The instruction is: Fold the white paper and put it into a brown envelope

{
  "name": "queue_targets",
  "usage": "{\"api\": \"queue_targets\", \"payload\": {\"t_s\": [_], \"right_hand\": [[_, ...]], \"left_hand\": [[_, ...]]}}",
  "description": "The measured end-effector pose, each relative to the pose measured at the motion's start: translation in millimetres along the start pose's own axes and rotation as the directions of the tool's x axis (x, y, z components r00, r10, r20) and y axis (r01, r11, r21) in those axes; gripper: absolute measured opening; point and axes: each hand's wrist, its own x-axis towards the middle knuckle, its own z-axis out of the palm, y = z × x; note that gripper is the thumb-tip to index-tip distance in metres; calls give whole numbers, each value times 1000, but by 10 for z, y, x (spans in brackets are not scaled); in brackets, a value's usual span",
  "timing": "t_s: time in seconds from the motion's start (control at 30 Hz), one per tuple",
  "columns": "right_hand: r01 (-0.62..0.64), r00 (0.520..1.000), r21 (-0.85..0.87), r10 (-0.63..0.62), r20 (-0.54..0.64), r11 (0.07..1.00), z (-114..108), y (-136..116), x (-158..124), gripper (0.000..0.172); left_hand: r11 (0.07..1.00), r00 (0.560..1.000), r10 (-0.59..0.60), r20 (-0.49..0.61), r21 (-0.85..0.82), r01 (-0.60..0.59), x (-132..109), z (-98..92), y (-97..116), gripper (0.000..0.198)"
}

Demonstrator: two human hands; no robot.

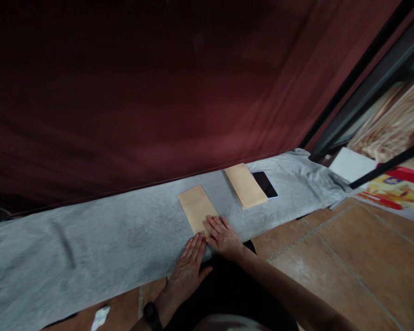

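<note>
A tan paper envelope (197,207) lies flat on the grey cloth in front of me. My left hand (188,264) rests with its fingers stretched out at the envelope's near left corner. Across the near right part of the same envelope lies my right hand (223,235), its fingers extended and pressing flat on the paper. Neither hand grips anything. Farther right is a stack of similar envelopes (245,186), apart from both hands.
Grey cloth (124,230) covers a long narrow bench against a dark red curtain (141,115). A phone (265,184) lies partly under the stack's right side. Dark metal bars (365,87) stand at right. Crumpled white paper (100,317) lies on the tiled floor (324,266).
</note>
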Motion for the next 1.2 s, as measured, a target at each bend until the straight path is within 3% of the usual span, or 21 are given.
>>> {"api": "queue_targets", "payload": {"t_s": [0.07, 0.27, 0.37, 0.5, 0.73, 0.9, 1.07, 1.2], "right_hand": [[78, 997, 11, -78, 16, 997, -53, -62, -174, 62], [18, 1000, -2, -18, 19, 1000, -171, -28, -419, 57], [0, 1000, 9, 0, 1, 1000, -161, -12, -399, 57], [-35, 999, 19, 35, -6, 999, -128, -48, -379, 57], [-102, 994, 46, 104, -32, 994, -103, -110, -368, 57], [-97, 995, 18, 97, -25, 995, -73, -103, -367, 59], [-93, 995, 24, 94, -31, 995, -69, -95, -364, 62], [-88, 995, 30, 90, -44, 996, -67, -101, -366, 64]], "left_hand": [[1000, 1000, 2, 4, -2, -2, -17, 6, -8, 80], [1000, 1000, -11, -9, -6, 11, 76, -43, -32, 61], [999, 999, -47, -5, -15, 47, 309, -75, -74, 52], [999, 998, -48, 29, -10, 48, 730, -13, -181, 55], [978, 975, -205, 80, 44, 202, 1388, 119, -497, 56], [949, 950, -309, 30, 71, 307, 1691, 93, -733, 54], [913, 915, -402, 33, 80, 399, 1808, 94, -806, 54], [936, 936, -351, 35, 54, 349, 1678, 108, -697, 54]]}}
